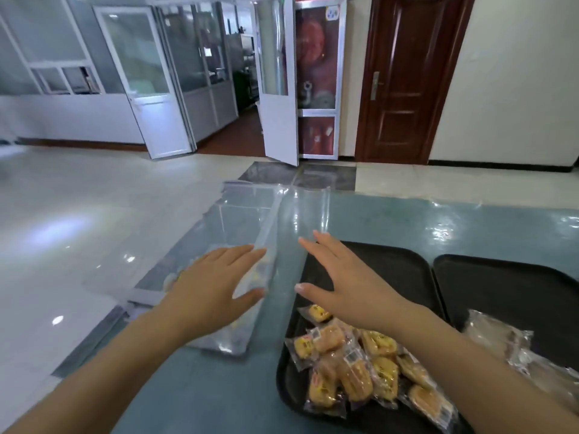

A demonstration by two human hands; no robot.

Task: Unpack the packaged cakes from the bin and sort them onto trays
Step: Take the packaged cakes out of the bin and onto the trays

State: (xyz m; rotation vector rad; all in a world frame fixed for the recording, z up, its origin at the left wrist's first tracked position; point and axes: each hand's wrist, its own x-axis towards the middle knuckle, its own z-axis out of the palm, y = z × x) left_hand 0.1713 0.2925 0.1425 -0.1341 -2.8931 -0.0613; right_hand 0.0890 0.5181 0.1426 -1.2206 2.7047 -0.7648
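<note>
A clear plastic bin (pixel 241 214) stands at the left edge of the blue-green table, with a few wrapped cakes dimly visible inside. My left hand (pixel 216 286) is spread flat over the bin's near part, fingers straight. Just right of it, my right hand (pixel 341 280) hovers open above the far end of a black tray (pixel 404 270), close to the bin's right wall. A heap of several golden packaged cakes (pixel 354 368) lies on the near half of that tray. A second black tray (pixel 513 286) further right holds paler packaged cakes (pixel 507 343).
The blue-green table (pixel 407 220) is glossy, and its left edge runs right beside the bin. Beyond it lies a shiny tiled floor (pixel 78 220), an open white glass door (pixel 279 89) and a brown wooden door (pixel 407 79).
</note>
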